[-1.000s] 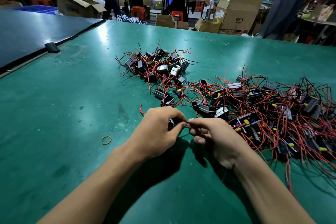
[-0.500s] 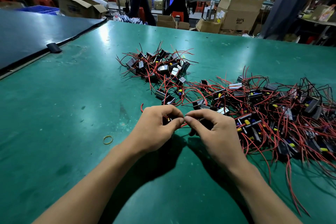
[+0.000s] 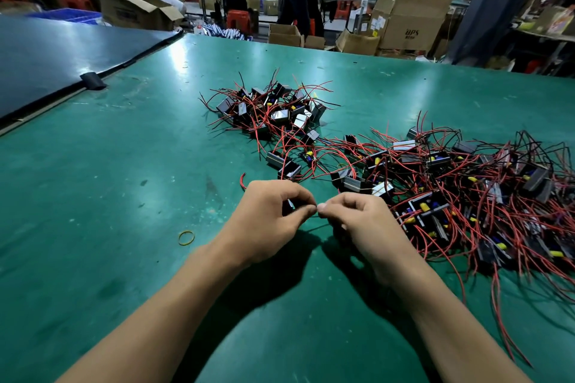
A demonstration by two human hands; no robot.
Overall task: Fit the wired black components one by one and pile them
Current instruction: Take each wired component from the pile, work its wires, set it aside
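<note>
your left hand point(image 3: 267, 221) has its fingers curled round a small black component point(image 3: 289, 205), of which only a hard dark sliver shows between thumb and forefinger. your right hand point(image 3: 364, 227) is drawn into a tight pinch, its thumb and forefinger tips touching the left fingertips at the middle of the frame. i cannot tell whether that right grip is closed on a wire end or on nothing, since whatever is there is too thin to see. both hands hover just above the table point(image 3: 93, 211), a matte green mat with scuffs and dull stains, and they throw dark shadows towards the bottom of the frame.

just left of your left wrist lies a thin yellow rubber band point(image 3: 186, 237), a flat loop on the mat. at right of the frame sprawls a big loose heap point(image 3: 466, 196) of boxy black parts with yellow and blue bits, tangled in springy red and black wires. above centre sits a smaller pile point(image 3: 273, 112) of the same blocks, some showing glossy faces, with wires sticking up. the two are joined by a few strays.

at upper left a smooth dark panel point(image 3: 62, 56) butts against the mat, with a black tab point(image 3: 92, 81) on its edge. brown cardboard boxes point(image 3: 407, 22) stand beyond the table's far edge.
</note>
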